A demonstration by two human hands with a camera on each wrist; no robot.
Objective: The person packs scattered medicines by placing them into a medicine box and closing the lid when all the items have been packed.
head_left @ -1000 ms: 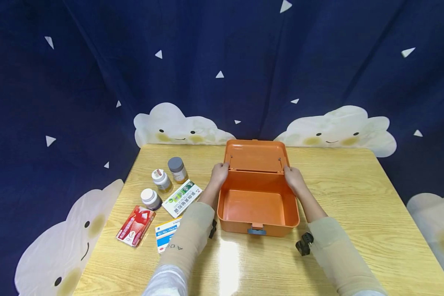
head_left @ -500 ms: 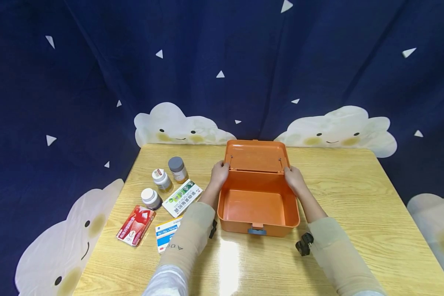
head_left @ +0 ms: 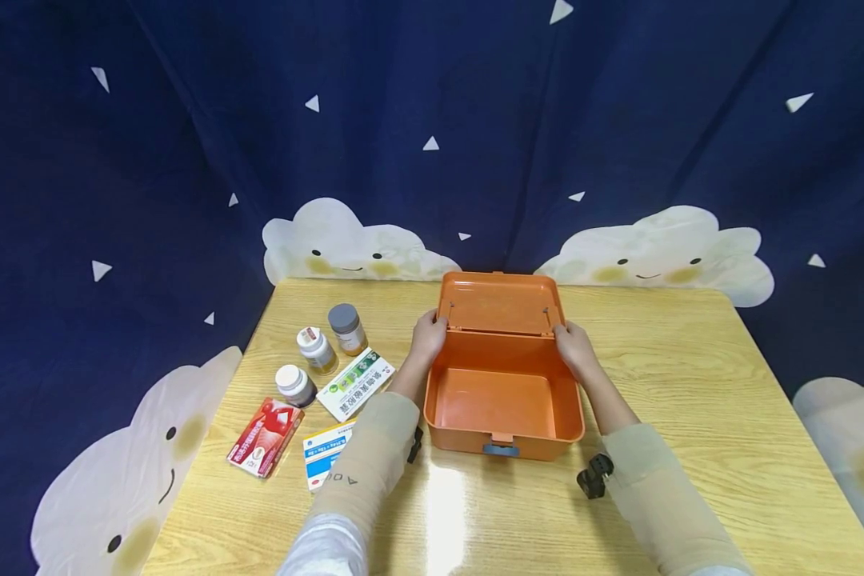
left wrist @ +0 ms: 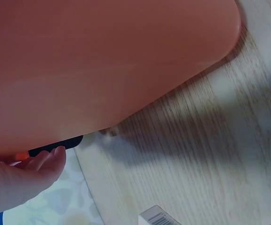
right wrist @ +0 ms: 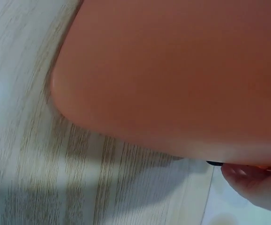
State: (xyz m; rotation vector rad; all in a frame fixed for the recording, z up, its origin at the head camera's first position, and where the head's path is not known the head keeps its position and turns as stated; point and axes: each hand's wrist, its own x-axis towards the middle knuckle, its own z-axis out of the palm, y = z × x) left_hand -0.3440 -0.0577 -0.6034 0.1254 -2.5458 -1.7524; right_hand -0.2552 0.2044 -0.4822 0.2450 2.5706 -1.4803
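Note:
An orange plastic storage box point(head_left: 461, 442) stands on the table, its lid point(head_left: 500, 302) tipped back and its inside bare. On its front hangs a blue-grey latch point(head_left: 501, 450). My left hand point(head_left: 428, 338) grips the box at its back left corner, beside the hinge. At the back right corner my right hand point(head_left: 574, 350) holds it the same way. The left wrist view has the box's side wall point(left wrist: 107, 61) filling the top, with curled fingers behind it near a black part point(left wrist: 72, 142). In the right wrist view, the right fingers point(right wrist: 238, 174) reach behind the box, partly hidden.
Left of the box are a red medicine box point(head_left: 265, 438), a green-and-white one point(head_left: 356, 386) and a blue-and-white one point(head_left: 324, 456) partly under the left forearm. Behind them stand a grey-capped bottle point(head_left: 348, 328) and two white-capped bottles point(head_left: 317, 350). A dark blue curtain point(head_left: 504, 120) backs the table.

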